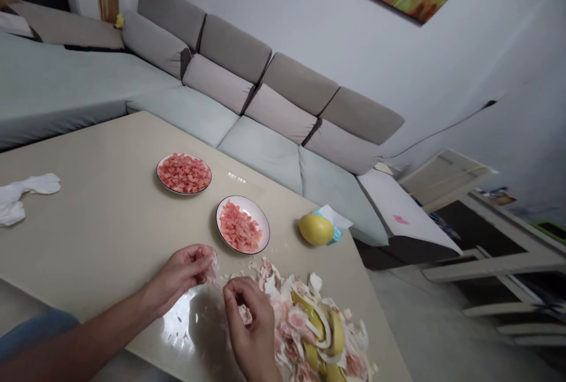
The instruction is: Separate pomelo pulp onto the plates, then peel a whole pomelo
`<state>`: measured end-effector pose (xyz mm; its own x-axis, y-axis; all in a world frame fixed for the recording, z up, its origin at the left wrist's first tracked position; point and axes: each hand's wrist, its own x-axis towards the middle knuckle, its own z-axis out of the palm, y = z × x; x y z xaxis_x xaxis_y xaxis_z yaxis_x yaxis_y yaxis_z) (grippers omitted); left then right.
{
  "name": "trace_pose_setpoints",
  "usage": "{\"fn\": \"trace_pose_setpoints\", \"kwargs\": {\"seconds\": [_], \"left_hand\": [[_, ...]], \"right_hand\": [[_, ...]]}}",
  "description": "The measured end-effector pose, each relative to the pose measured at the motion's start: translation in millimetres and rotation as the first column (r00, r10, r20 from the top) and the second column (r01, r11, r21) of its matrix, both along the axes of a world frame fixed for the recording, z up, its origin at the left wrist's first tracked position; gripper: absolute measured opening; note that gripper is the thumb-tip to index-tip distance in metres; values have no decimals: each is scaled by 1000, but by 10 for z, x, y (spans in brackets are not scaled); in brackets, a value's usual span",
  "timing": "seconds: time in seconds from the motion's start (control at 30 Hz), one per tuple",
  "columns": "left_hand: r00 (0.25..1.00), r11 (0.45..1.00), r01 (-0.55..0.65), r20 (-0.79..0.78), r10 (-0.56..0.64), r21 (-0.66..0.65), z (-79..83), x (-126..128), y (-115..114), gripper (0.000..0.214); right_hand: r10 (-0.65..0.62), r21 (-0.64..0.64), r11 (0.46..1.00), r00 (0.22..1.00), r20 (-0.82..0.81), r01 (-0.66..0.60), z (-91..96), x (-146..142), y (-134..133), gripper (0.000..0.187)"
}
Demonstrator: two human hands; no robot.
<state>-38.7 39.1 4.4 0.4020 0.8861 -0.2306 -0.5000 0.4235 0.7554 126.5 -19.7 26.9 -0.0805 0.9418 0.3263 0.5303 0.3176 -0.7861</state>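
Observation:
My left hand (188,270) is closed in a pinch above the table, a thin, pale scrap of pomelo membrane (214,265) at its fingertips. To the right and nearer me, my right hand (251,326) has its thumb and fingers curled together; whatever they hold is hidden. Just beyond both hands, a white dark-rimmed plate (256,209) is partly filled with pink pomelo flesh (240,229). Another plate (182,193), farther back and left, is covered with more pink pieces (184,173). Beside my right hand lies a heap of pale membranes (289,317) with yellow-green peel strips (337,335).
A whole yellow pomelo (316,229) sits at the table's far right beside a blue-and-white tissue pack (336,226). Crumpled white cloth or paper (29,196) lies at the left. A grey sofa (265,146) runs behind the table (101,193). Small scraps dot the tabletop near my hands.

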Motion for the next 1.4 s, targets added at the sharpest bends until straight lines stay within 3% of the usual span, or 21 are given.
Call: {"fn": "trace_pose_setpoints", "kwargs": {"seconds": [0.13, 0.27, 0.37, 0.43, 0.53, 0.7, 0.97, 1.07, 1.17, 1.3, 1.4], "left_hand": [[1000, 999, -30, -7, 30, -40, 62, -39, 10, 34], [996, 996, 84, -27, -85, -7, 80, -20, -52, 36], [985, 985, 148, -105, -139, 89, 40, 2, -93, 37], [977, 975, 175, -149, -155, 137, 10, 9, -101, 39], [974, 964, 197, -150, -171, 182, -31, 21, -98, 43], [973, 949, 190, -174, -149, 252, -65, 58, -107, 37], [963, 918, 202, -243, -121, 342, 31, 34, -159, 23], [967, 928, 241, -148, -206, 284, 0, 27, -183, 43], [946, 926, 322, -20, -325, 195, -22, 18, -198, 67], [926, 926, 373, 39, -375, 51, 62, -8, -192, 53], [919, 919, 390, 37, -392, 47, 117, -18, -178, 42]], "right_hand": [[35, -70, 997, 990, 138, -25, -69, 93, -71, 19], [84, -192, 981, 910, 407, -5, -224, 301, -65, 22], [51, -157, 987, 848, 528, 39, -290, 433, -50, 9], [-33, -82, 993, 874, 485, 83, -254, 458, -46, 13], [-114, -18, 992, 956, 271, 123, -80, 375, -45, 20], [-42, -35, 998, 999, 19, 43, 210, 123, -36, 16], [-55, -165, 986, 991, -119, 35, 197, 20, -26, 22], [-75, -191, 981, 982, -173, 41, 178, -14, -37, 24], [-88, -91, 993, 986, -140, 76, 155, -38, -51, 19], [-35, 43, 998, 999, -42, 36, 117, -30, -70, 14], [22, 30, 999, 999, -27, -21, 112, -30, -78, 14]]}}
